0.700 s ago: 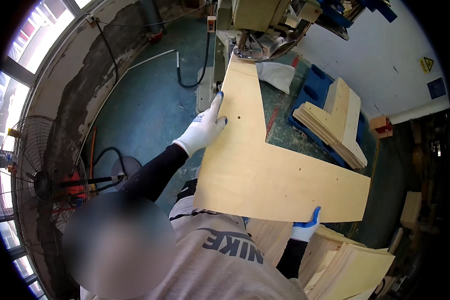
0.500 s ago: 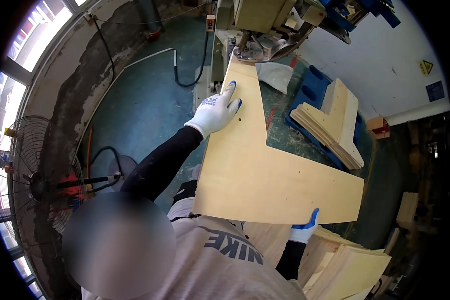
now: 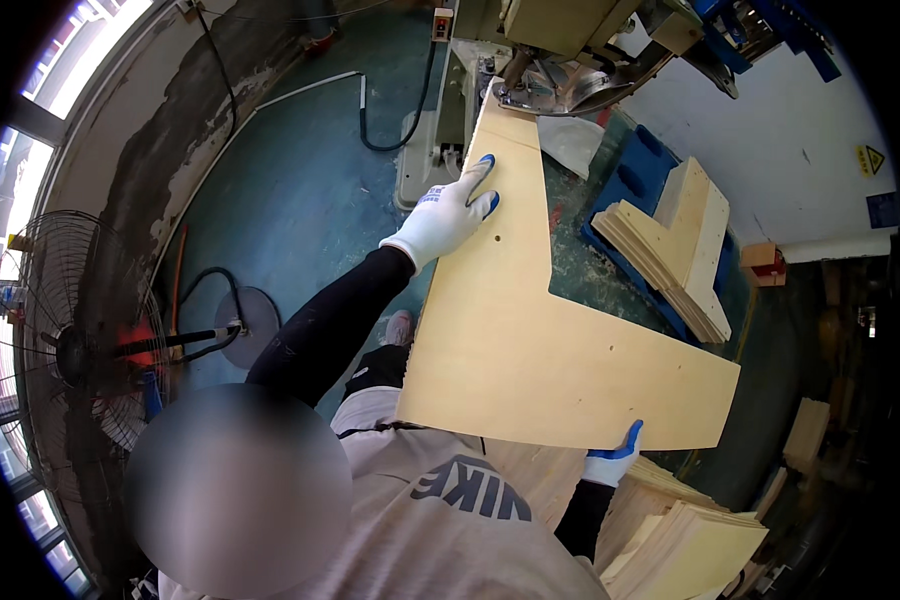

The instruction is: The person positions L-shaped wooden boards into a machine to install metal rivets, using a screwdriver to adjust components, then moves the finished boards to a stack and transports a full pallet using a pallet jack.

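A large L-shaped plywood panel [image 3: 490, 345] lies in front of me, its narrow far end at the metal foot of a machine [image 3: 560, 85]. My left hand [image 3: 445, 218], in a white glove with blue fingertips, grips the panel's left edge. Two of its digits rest on the top face; the others are hidden. At the near edge, toward the right, my right hand [image 3: 613, 458] holds the wide part, its blue thumb on top and the remaining fingers out of sight underneath. A few small dark holes or knots dot the panel.
Cut plywood pieces [image 3: 670, 250] are stacked on a blue pallet [image 3: 642, 165] at right. More boards [image 3: 695, 550] stand near my right side. A caged fan [image 3: 70, 350] is at left, a white bag [image 3: 570, 145] beside the machine, and a small box [image 3: 763, 262] by the wall.
The view has shifted slightly, so the panel and both hands appear a little farther right. Both hands keep their hold, and the panel's far end stays at the machine foot.
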Demonstrator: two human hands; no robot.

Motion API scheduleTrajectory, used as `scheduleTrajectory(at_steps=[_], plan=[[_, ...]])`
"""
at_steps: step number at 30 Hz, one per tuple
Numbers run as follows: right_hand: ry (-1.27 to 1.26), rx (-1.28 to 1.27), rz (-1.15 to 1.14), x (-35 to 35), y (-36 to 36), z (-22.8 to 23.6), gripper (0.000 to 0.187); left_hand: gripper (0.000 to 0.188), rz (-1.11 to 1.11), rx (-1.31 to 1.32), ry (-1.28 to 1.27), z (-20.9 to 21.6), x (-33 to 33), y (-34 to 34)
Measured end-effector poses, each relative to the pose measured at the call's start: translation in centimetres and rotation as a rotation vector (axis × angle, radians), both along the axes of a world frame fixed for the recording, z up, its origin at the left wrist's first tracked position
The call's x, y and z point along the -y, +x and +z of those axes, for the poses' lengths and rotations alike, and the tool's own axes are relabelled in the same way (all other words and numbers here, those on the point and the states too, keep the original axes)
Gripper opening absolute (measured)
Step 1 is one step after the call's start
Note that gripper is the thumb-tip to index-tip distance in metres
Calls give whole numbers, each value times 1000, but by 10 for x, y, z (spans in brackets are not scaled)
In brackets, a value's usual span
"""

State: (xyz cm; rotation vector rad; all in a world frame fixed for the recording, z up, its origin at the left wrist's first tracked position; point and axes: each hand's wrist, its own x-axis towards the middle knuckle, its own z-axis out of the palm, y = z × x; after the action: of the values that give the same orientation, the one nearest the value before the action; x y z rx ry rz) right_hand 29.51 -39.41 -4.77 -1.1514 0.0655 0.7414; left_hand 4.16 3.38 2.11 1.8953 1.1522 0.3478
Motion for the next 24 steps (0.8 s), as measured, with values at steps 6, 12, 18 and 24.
scheduleTrajectory(at_steps=[6, 12, 18, 24], plan=[[27, -84, -13, -7, 3, -8, 55, 60, 61, 100, 183, -32, 2, 1], [80, -68, -35, -26, 16, -40, 65, 61, 93, 93, 153, -59, 9, 7], [-3, -181, -266, -59, 13, -43, 72, 62, 105, 131, 129, -64, 11, 11], [-61, -200, -315, -75, 15, -48, 75, 59, 126, 173, 152, -73, 10, 13]])
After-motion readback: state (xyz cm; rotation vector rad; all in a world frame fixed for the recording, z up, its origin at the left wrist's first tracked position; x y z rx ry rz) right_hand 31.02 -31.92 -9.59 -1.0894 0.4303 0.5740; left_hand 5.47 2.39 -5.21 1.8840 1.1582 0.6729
